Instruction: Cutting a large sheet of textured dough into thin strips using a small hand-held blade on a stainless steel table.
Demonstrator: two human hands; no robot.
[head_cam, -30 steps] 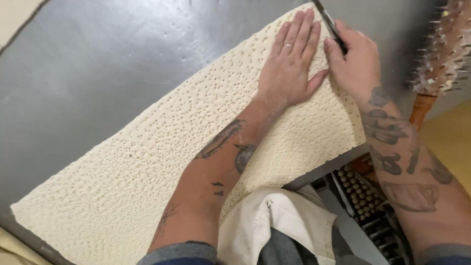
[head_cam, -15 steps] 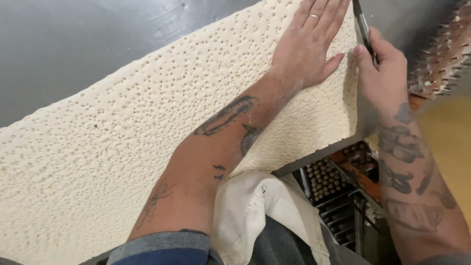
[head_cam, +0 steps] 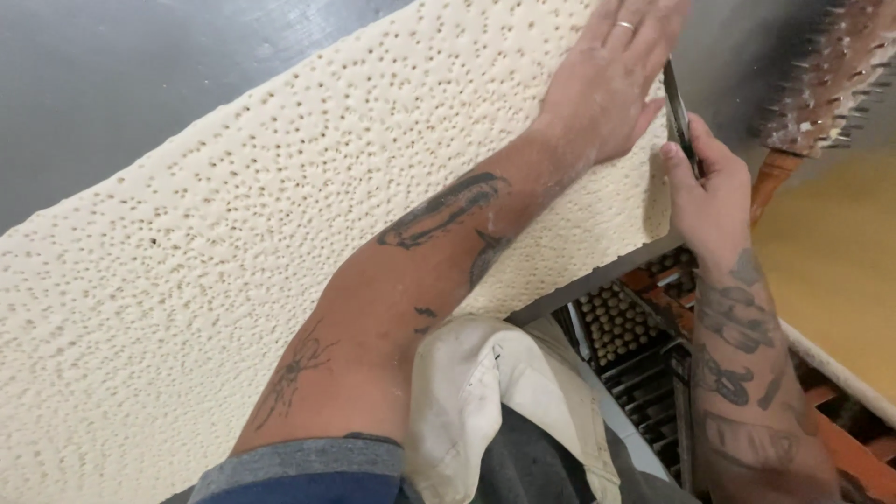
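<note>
A large sheet of pale dough [head_cam: 280, 243], pricked all over with small holes, lies on a dark grey table [head_cam: 112, 84]. My left hand [head_cam: 611, 79] rests flat on the dough near its right edge, fingers spread, a ring on one finger. My right hand [head_cam: 709, 191] grips a thin dark blade [head_cam: 677, 112] that stands along the dough's right edge, just beside my left thumb.
A spiked roller with a wooden handle [head_cam: 821, 79] lies at the upper right on the table. Below the table edge a rack holds trays of small round pieces [head_cam: 621, 317]. A white apron [head_cam: 495, 401] hangs at my waist. Yellow floor [head_cam: 831, 271] shows at right.
The view has shifted closer and to the right. My right hand with the blade has drawn back toward me along the dough's right edge, while my left hand stays flat on the dough.
</note>
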